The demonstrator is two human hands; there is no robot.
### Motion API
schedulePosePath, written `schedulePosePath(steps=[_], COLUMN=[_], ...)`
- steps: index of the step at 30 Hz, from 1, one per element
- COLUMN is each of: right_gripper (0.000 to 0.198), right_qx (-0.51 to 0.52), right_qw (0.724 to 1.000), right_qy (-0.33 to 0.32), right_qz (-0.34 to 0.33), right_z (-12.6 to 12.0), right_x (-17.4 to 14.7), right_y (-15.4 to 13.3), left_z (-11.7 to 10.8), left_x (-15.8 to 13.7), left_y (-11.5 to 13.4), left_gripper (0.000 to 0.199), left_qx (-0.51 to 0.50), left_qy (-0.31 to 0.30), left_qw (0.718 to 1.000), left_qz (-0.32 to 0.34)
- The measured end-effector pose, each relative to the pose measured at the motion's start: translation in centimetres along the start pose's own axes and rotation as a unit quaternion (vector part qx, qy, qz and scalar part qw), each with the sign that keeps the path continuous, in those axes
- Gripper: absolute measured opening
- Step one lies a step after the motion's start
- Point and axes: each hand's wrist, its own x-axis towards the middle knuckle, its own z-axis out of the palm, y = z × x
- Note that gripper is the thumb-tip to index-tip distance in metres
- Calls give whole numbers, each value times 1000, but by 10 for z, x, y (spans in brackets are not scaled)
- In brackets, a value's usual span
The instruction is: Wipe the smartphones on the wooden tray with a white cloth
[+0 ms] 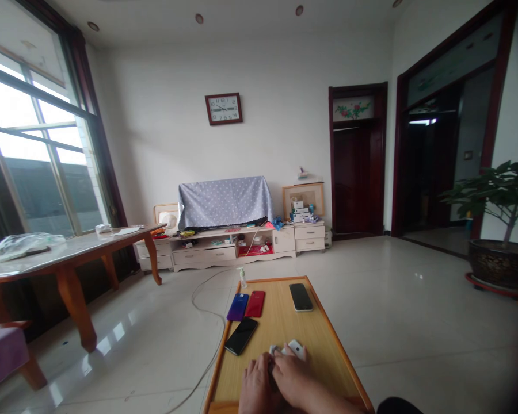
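Observation:
Both my hands are close together over the near part of a small wooden table [285,293]. My right hand [294,376] has its fingers curled over a white smartphone [297,347], which lies back side up and is partly covered. My left hand [255,380] is closed beside it, its fingertips near a small whitish piece [274,349] that I cannot make out. Farther up the table lie a blue-purple phone [237,307], a red phone [255,303] and a black phone [242,337] on the left. Another dark-screened phone [301,297] lies at the far right.
A clear pump bottle [242,278] stands at the table's far left corner. A pale cable [211,310] runs over the floor on the left. Beyond are a white low cabinet [207,253], a larger table [73,263] by the window and a potted plant [503,259].

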Motion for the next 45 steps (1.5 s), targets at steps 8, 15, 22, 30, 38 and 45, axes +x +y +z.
schedulePosePath(steps=[8,15,22,30,38,45], right_gripper=[48,48,50,44,49,46], right_qx=[-43,-34,-39,3,-50,7], right_qw=[993,999,996,1000,992,999], right_qy=[46,11,49,6,74,43], right_qz=[104,1,58,-21,94,-25], right_z=[-13,21,-4,10,-14,10], right_x=[17,-18,-19,-34,-31,-58], right_y=[34,18,38,27,49,20], left_z=[14,4,11,6,4,4], left_x=[3,0,2,1,-1,-1], left_y=[-6,0,-2,1,5,5], left_gripper=[57,32,50,40,49,42], left_qx=[-1,-23,-8,2,21,6], left_qy=[40,34,43,15,14,15], left_qw=[999,999,999,1000,1000,1000], left_qz=[-1,-15,-3,-12,-15,-3])
